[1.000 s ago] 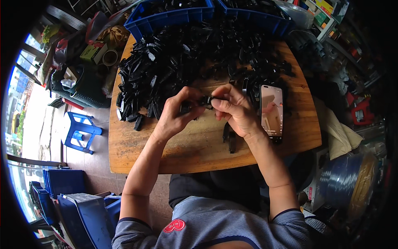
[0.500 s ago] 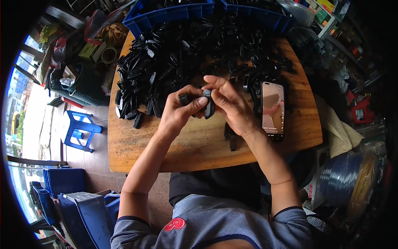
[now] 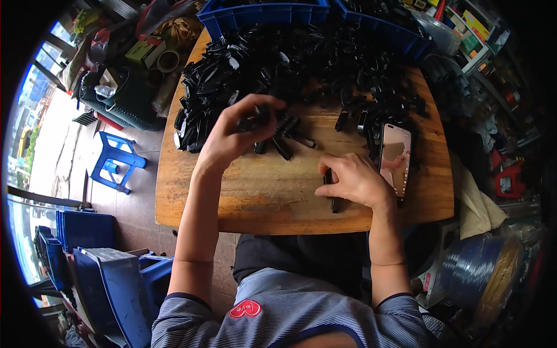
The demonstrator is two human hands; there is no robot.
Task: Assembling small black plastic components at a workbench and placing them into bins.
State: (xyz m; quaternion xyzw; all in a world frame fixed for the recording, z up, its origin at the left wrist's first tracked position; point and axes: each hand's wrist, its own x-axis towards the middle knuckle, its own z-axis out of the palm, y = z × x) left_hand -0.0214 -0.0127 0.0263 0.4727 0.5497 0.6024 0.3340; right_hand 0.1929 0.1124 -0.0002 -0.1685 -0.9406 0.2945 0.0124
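My left hand [image 3: 235,136] is over the near side of a pile of black plastic parts [image 3: 278,64]. Its thumb and fingers are apart in a curve, slightly blurred, with dark parts showing in the gap. A few loose black parts [image 3: 283,149] lie just right of its thumb. My right hand [image 3: 357,181] is lower on the bare front of the wooden table [image 3: 261,200]. Thumb and forefinger are closed on a slim black part [image 3: 335,200], partly hidden by the hand, its lower end pointing toward me.
A phone [image 3: 395,159] with a lit screen lies right of my right hand. Blue crates [image 3: 267,14] with black parts stand along the table's far edge. A blue stool [image 3: 118,162] is on the floor to the left, and a large spool [image 3: 478,272] stands to the right.
My hands were together over the table, working on a black part. They have parted: the left went up to the pile, the right came down to a part on the table.
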